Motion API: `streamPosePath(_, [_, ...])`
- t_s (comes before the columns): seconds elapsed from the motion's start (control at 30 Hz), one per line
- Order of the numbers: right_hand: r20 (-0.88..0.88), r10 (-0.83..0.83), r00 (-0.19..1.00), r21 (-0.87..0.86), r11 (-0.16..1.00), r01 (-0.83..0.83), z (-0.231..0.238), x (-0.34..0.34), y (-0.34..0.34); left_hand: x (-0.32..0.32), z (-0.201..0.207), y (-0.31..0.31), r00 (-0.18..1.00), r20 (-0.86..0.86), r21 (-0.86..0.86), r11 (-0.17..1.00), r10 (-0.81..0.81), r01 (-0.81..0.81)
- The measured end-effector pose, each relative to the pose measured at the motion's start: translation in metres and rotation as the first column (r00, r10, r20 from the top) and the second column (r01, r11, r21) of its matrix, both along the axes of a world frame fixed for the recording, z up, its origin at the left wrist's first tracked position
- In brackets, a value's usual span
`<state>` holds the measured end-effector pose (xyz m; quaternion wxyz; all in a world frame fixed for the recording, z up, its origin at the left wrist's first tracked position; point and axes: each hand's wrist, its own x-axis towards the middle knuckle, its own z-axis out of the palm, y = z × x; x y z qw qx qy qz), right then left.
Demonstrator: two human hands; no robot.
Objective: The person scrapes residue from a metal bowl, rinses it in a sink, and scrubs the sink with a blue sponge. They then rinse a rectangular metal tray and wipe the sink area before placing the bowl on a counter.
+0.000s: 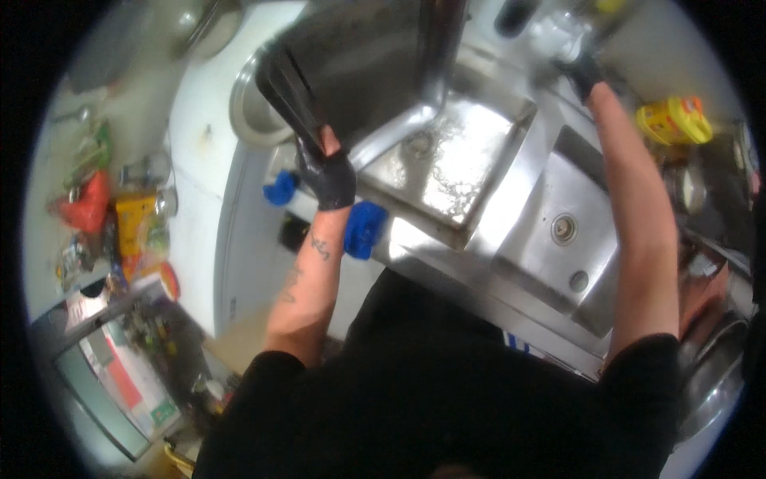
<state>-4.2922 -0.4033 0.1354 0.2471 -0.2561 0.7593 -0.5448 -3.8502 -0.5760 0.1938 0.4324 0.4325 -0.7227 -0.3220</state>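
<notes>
Large dark tray [359, 64] is held tilted over the sink [455, 160], gripped at its near edge by the gloved left hand [329, 177]. Gloved right hand [582, 72] is raised beyond the sink; grip cannot be told. Blue cloth [363, 229] lies on the sink's near rim.

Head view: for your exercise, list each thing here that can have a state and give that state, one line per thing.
Left hand: gloved, gripping the tray's edge.
Large dark tray: held tilted over the sink.
Right hand: gloved, raised at the sink's far side; what it holds is blurred.
Left sink basin: wet, no standing water.
Right sink basin: drain uncovered.
Blue cloth: draped over the sink's front edge.
Yellow jug: lying on its side.
</notes>
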Motion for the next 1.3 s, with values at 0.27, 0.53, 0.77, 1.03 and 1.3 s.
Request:
streamPosePath(0.27, [-0.064,0.224,0.973,-0.077,0.970,-0.228,-0.101,0.089,0.026,0.028,0.041,-0.029,0.991,-0.129,-0.358,0.930,0.038,-0.083])
streamPosePath(0.53, [-0.040,0.649,0.760,0.140,0.757,-0.639,-0.048,0.380,0.007,0.051,0.050,-0.061,0.934,-0.358,0.070,0.997,-0.006,0.033])
streamPosePath(0.77, [-0.687,0.500,0.527,0.209,0.831,-0.516,-0.021,0.493,-0.058,0.103,0.065,-0.100,0.765,-0.498,0.675,0.736,0.409,0.046])
streamPosePath(1.03, [-0.229,0.733,0.640,0.450,0.663,-0.598,-0.046,0.495,-0.074,0.308,-0.032,-0.214,0.556,-0.497,0.782,0.622,0.667,-0.048])
streamPosePath(1.3, [-0.176,0.538,0.824,0.417,0.799,-0.433,-0.043,0.391,-0.030,0.486,-0.187,-0.302,0.252,-0.357,0.917,0.389,0.899,-0.090])
